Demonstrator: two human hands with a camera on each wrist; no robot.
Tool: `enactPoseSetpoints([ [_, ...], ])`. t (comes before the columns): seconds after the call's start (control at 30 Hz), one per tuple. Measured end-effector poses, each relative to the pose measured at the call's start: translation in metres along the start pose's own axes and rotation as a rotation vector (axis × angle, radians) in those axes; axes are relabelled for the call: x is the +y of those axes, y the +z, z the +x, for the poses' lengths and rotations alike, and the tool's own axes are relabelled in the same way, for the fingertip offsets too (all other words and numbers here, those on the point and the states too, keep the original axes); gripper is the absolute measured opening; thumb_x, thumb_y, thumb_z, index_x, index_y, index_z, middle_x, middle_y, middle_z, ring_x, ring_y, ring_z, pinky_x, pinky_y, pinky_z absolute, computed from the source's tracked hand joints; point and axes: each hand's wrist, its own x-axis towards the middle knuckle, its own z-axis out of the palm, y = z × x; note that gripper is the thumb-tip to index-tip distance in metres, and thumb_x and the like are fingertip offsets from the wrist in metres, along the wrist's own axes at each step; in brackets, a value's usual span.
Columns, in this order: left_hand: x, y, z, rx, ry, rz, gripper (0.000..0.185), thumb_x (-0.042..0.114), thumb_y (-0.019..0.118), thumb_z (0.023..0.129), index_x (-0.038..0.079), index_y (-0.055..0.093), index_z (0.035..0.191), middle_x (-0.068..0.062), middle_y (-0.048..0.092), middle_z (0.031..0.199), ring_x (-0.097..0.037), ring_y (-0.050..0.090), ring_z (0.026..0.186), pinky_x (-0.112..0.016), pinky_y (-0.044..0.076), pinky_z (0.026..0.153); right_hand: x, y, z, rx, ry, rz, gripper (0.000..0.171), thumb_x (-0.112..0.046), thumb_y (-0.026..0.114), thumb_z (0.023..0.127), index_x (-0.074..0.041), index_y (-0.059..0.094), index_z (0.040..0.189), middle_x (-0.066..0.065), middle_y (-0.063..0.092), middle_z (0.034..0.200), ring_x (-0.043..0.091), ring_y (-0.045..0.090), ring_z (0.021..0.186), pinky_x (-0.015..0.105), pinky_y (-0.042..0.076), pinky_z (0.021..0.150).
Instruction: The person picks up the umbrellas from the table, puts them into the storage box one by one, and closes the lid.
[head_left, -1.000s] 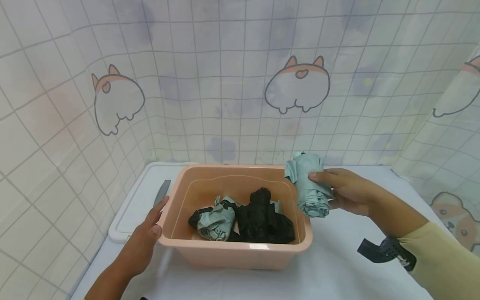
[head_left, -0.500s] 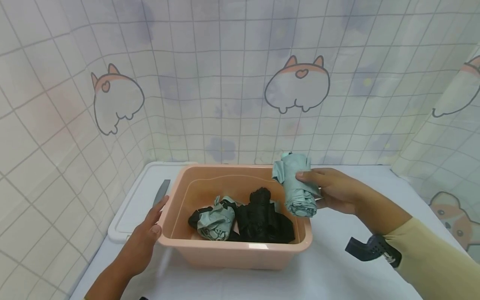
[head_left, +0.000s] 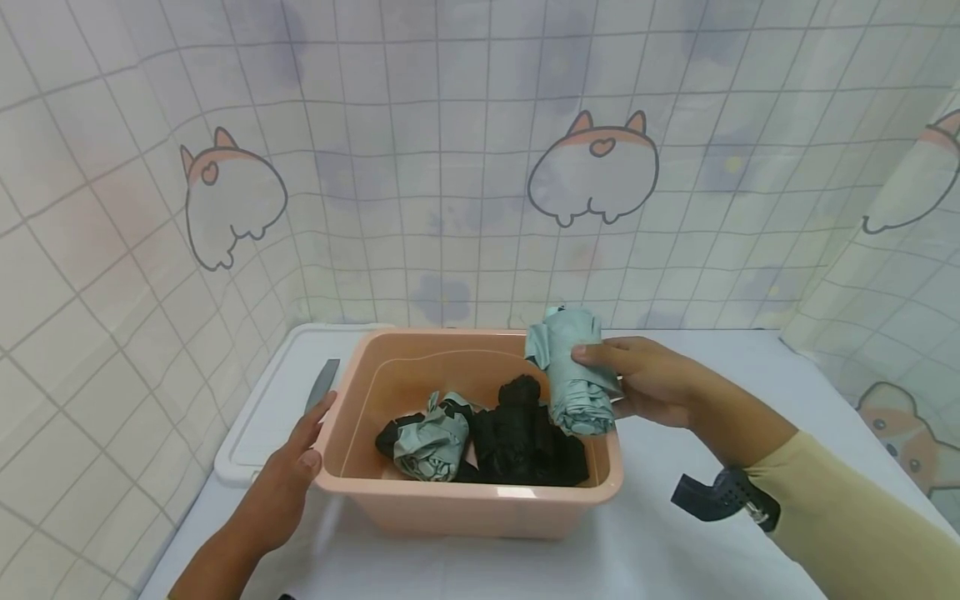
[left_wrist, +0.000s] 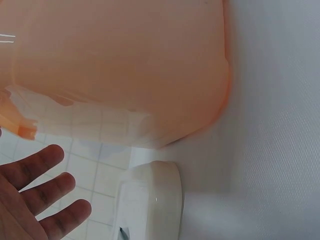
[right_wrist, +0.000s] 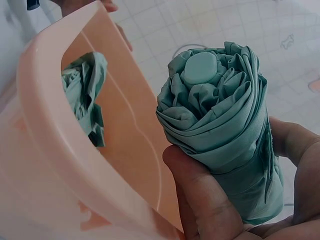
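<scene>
My right hand [head_left: 660,383] grips a rolled-up green folding umbrella [head_left: 573,371], thumb on its near side, over the right rim of a peach plastic basin [head_left: 465,510]. The right wrist view shows the umbrella's pale round end cap [right_wrist: 200,68] among gathered folds. Inside the basin lie a black bundle [head_left: 517,442] that looks like another folded umbrella and a crumpled green-and-black bundle [head_left: 431,450]. At the basin's left side, my left hand [head_left: 281,492] rests by the rim. Three of its fingers [left_wrist: 50,192] appear straight and spread in the left wrist view.
A white lidded box or board [head_left: 255,417] lies behind and left of the basin, with a grey blade-like piece [head_left: 322,385] on it. White cloth [head_left: 712,433] covers the table. Tile-patterned curtains [head_left: 480,167] with cartoon animals hang behind and at both sides.
My right hand has moved left with the green umbrella, from beyond the basin's right edge to over its right part. The left hand and the basin's contents stay put.
</scene>
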Motion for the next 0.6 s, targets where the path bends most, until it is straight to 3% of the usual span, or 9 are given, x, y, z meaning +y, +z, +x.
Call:
enactPoseSetpoints([
  [0.27, -0.0007, 0.0006, 0.0003, -0.003, -0.007, 0.0, 0.062, 0.057, 0.019, 0.108, 0.032, 0.016, 0.165, -0.025, 0.045, 0.152, -0.044, 0.058, 0.12, -0.069, 0.046, 0.088, -0.0018, 0.007, 0.0056, -0.038, -0.015, 0.037, 0.078, -0.04, 0.066, 0.1, 0.004, 0.028, 0.152, 0.023, 0.048, 0.136, 0.036, 0.057, 0.116, 0.05, 0.052, 0.096],
  [0.47, -0.0019, 0.0006, 0.0004, -0.002, 0.005, -0.009, 0.058, 0.055, 0.018, 0.109, 0.038, 0.015, 0.164, -0.026, 0.046, 0.152, -0.043, 0.058, 0.119, -0.069, 0.046, 0.088, -0.0041, 0.0084, 0.0063, -0.024, -0.049, 0.091, 0.051, -0.024, 0.063, 0.104, 0.008, 0.043, 0.139, 0.02, 0.056, 0.115, 0.025, 0.065, 0.091, 0.045, 0.057, 0.087],
  [0.6, -0.003, 0.0008, 0.0002, -0.001, 0.013, -0.013, 0.058, 0.053, 0.018, 0.109, 0.036, 0.015, 0.165, -0.026, 0.046, 0.152, -0.045, 0.057, 0.121, -0.069, 0.046, 0.088, -0.0039, 0.0083, 0.0053, 0.007, -0.055, 0.075, 0.049, -0.024, 0.068, 0.101, 0.008, 0.048, 0.132, 0.022, 0.055, 0.113, 0.025, 0.066, 0.088, 0.045, 0.057, 0.086],
])
